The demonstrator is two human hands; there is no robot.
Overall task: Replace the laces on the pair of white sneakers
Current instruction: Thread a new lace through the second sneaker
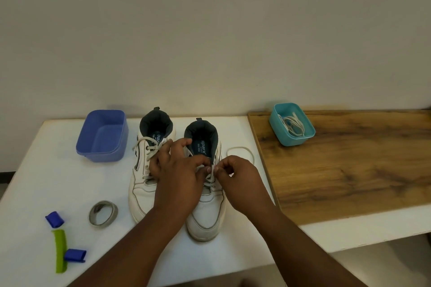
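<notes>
Two white sneakers stand side by side on the white table, toes toward me. The left sneaker (142, 193) is laced, its lace ends loose near the collar. My left hand (179, 177) rests over the right sneaker (206, 214), fingers at its tongue and eyelets. My right hand (238, 177) pinches a white lace (240, 150) at the right sneaker's upper eyelets; the lace loops out on the table to the right. A teal tub (300, 140) on the wooden board holds more white laces (292, 124).
An empty blue tub (102, 135) stands left of the sneakers. A grey tape roll (103, 213), two blue clips (54, 219) and a green strip (60, 250) lie at the front left. A wooden board (349, 170) covers the table's right part. A wall rises behind.
</notes>
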